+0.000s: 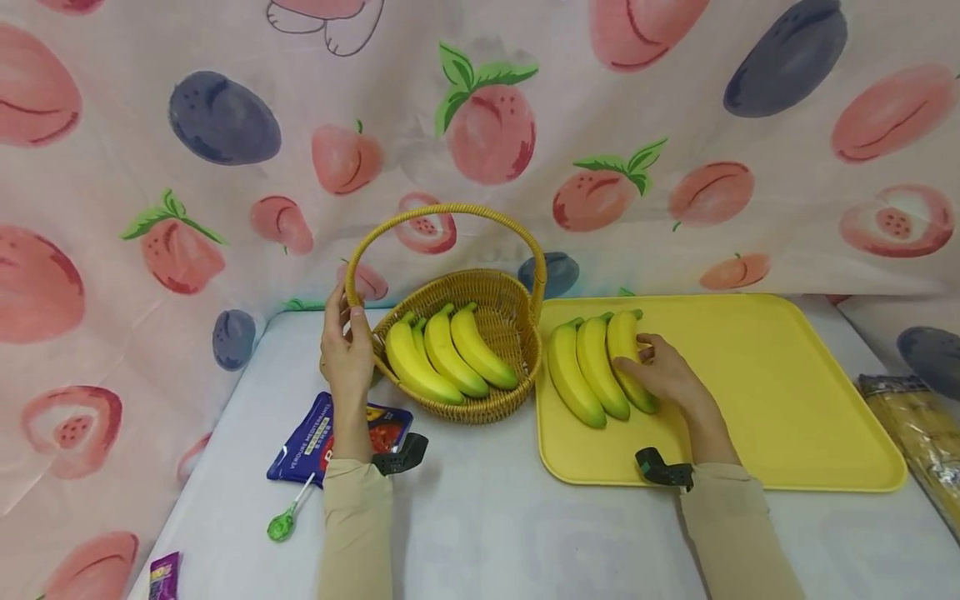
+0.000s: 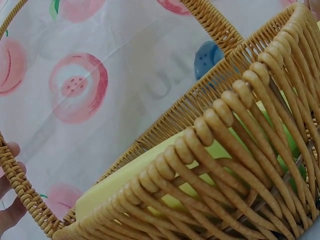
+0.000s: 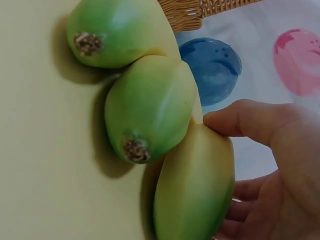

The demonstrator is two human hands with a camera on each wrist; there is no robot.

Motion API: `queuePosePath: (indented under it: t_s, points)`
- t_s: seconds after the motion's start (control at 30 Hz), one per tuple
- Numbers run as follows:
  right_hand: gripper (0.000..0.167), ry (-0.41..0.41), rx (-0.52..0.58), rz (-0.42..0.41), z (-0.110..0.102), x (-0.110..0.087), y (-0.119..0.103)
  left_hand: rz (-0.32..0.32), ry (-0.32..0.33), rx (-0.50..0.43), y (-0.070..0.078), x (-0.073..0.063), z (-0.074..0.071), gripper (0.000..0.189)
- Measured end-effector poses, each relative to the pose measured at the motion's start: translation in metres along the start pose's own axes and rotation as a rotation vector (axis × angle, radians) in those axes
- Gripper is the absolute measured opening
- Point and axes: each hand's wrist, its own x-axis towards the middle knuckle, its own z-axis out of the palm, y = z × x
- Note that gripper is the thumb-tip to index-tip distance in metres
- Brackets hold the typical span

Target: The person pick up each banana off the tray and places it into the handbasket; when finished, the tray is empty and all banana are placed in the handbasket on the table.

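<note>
While our left grip (image 1: 347, 348) clasps the handle (image 1: 450, 208) of the basket (image 1: 504, 325), our right grip (image 1: 670, 375) pinches the rightmost banana (image 1: 624, 337) of a bunch (image 1: 598, 365). That bunch lies at the left end of the tray (image 1: 772, 392), just beside the basket, inside which we see more bananas (image 1: 452, 354). Near our left sleeve (image 1: 356, 533), on the table (image 1: 517, 525), we have a pouch (image 1: 303, 442) and a lollipop (image 1: 281, 526); behind everything we see a fruit-printed cloth (image 1: 420, 100).
</note>
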Motion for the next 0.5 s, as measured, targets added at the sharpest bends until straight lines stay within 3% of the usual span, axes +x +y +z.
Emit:
queuePosePath:
  t_s: [0.13, 0.5]
  points:
    - [0.085, -0.014, 0.005, -0.011, -0.001, -0.001, -0.001, 0.011, 0.002, 0.002, -0.015, 0.006, 0.001, 0.042]
    - [0.083, -0.032, 0.016, -0.061, -0.004, -0.006, -0.005, -0.031, -0.01, 0.038, -0.018, 0.003, -0.001, 0.042]
